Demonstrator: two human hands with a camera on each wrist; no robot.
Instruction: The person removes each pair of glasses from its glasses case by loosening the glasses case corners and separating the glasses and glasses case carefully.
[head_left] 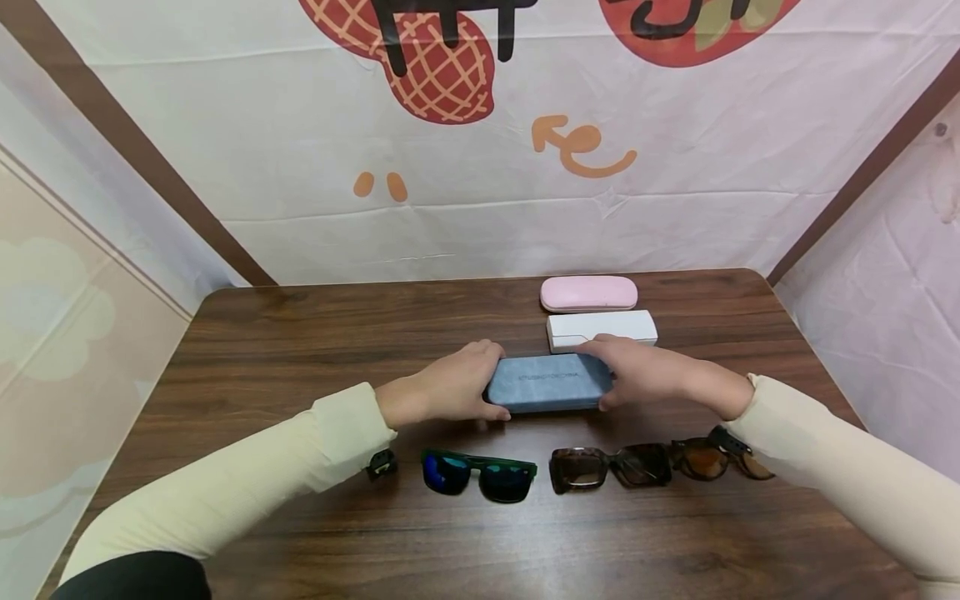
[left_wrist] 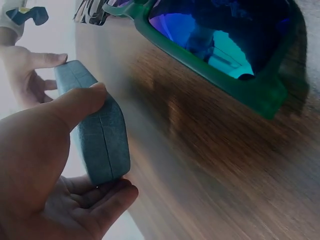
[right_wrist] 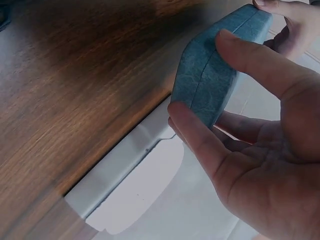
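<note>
A closed blue glasses case [head_left: 551,383] with lettering on its lid lies crosswise between my two hands. My left hand [head_left: 461,382] grips its left end; in the left wrist view the thumb lies on the near side and the fingers curl at the far side. My right hand [head_left: 643,369] holds the right end the same way, thumb and fingers on opposite sides in the right wrist view. Behind the case is a white glasses case [head_left: 600,327], close to my right fingers. Green-framed sunglasses [head_left: 480,477] with mirrored lenses lie in front of my left hand.
A pink glasses case [head_left: 588,293] sits behind the white one near the back edge. Tortoiseshell sunglasses [head_left: 643,465] and round brown-lensed sunglasses [head_left: 703,460] lie in the front row, the latter partly hidden by my right sleeve. A printed cloth [head_left: 480,233] hangs behind the wooden table [head_left: 315,333].
</note>
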